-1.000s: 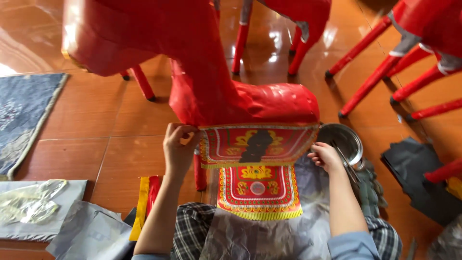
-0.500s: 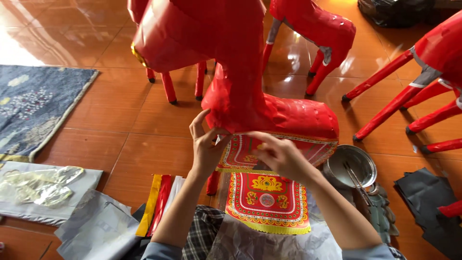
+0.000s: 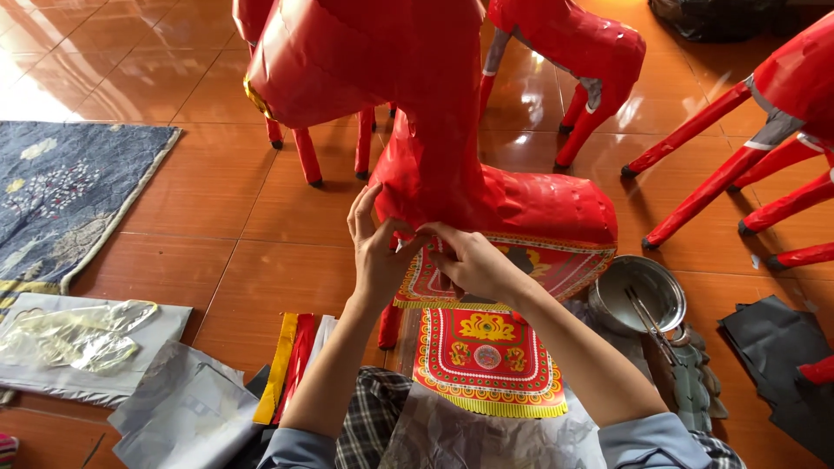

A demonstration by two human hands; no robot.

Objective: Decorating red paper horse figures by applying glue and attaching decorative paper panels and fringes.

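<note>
A large red paper horse point(image 3: 434, 122) stands on the tiled floor right in front of me. A red and gold patterned paper panel point(image 3: 556, 265) lies along its flank. My left hand point(image 3: 375, 252) and my right hand point(image 3: 473, 260) meet at the horse's chest, where the panel's left corner sits. Both pinch that corner against the red body with fingertips. A second patterned paper piece point(image 3: 486, 360) with a yellow fringe hangs below on my lap.
More red paper horses point(image 3: 573, 52) stand behind and to the right point(image 3: 782, 113). A metal bowl point(image 3: 638, 295) with brushes sits at right by dark paper sheets point(image 3: 782, 347). A blue rug point(image 3: 61, 200), plastic bags point(image 3: 78, 339) and coloured paper strips point(image 3: 291, 365) lie at left.
My right hand has moved left from the panel's right edge to join the left hand at the horse's chest. The view has shifted, showing more floor and horses.
</note>
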